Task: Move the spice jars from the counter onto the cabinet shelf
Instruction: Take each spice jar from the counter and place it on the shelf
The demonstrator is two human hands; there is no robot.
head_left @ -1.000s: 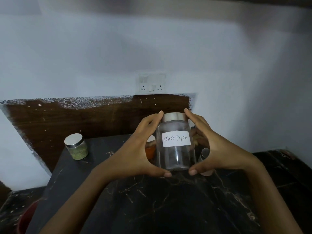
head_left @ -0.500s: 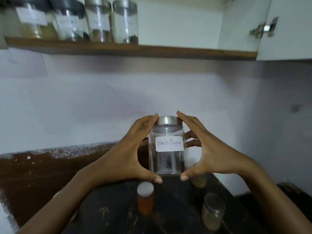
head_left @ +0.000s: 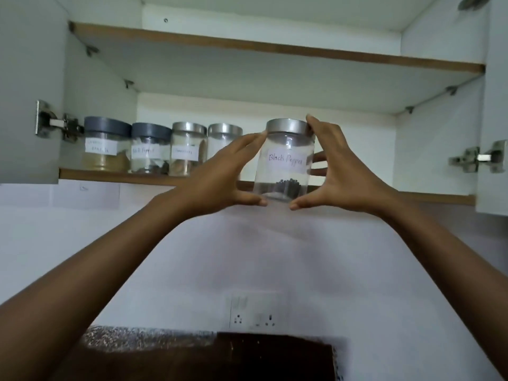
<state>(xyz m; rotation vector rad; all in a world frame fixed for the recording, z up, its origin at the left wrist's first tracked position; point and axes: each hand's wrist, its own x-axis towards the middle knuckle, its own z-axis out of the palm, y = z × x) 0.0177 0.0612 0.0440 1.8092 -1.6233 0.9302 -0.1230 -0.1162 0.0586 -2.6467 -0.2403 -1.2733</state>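
A clear jar [head_left: 286,160] with a silver lid and a white label reading "Black Pepper" is held up in front of the cabinet's lower shelf [head_left: 115,176]. My left hand [head_left: 222,177] grips its left side and my right hand [head_left: 341,177] grips its right side, thumbs under the base. A few peppercorns lie at the jar's bottom. The jar's base is level with the shelf's front edge, to the right of the jars standing there. The counter is out of view.
Several labelled jars [head_left: 105,145] stand in a row on the left of the lower shelf. Both cabinet doors are open, with hinges at the left [head_left: 56,125] and right [head_left: 478,159]. An upper shelf [head_left: 275,49] runs above. A wall socket [head_left: 257,312] is below.
Both hands have lifted the Black Pepper jar from above the counter up to the shelf's height. The view has tilted up, so the counter and its jars have left the frame.
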